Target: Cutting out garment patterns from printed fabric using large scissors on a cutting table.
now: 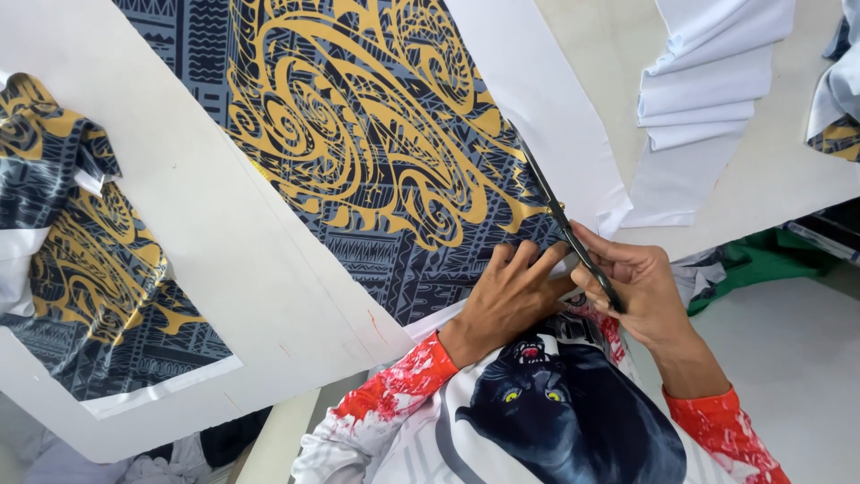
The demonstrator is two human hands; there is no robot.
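Note:
A large sheet of printed fabric [376, 125], dark grey with gold swirling patterns and white borders, lies across the table. My right hand [640, 291] grips black scissors [564, 224] whose blades run along the right edge of the patterned area, between print and white margin. My left hand [511, 296] lies flat on the fabric just left of the scissors, fingers pressing the cloth near the cut. Both arms wear red and white sleeves.
A second printed piece [90, 260] with the same pattern lies at the left, partly folded. White cut strips [708, 90] are piled at the upper right on the pale table [788, 179]. Green cloth [761, 260] lies below the table edge at the right.

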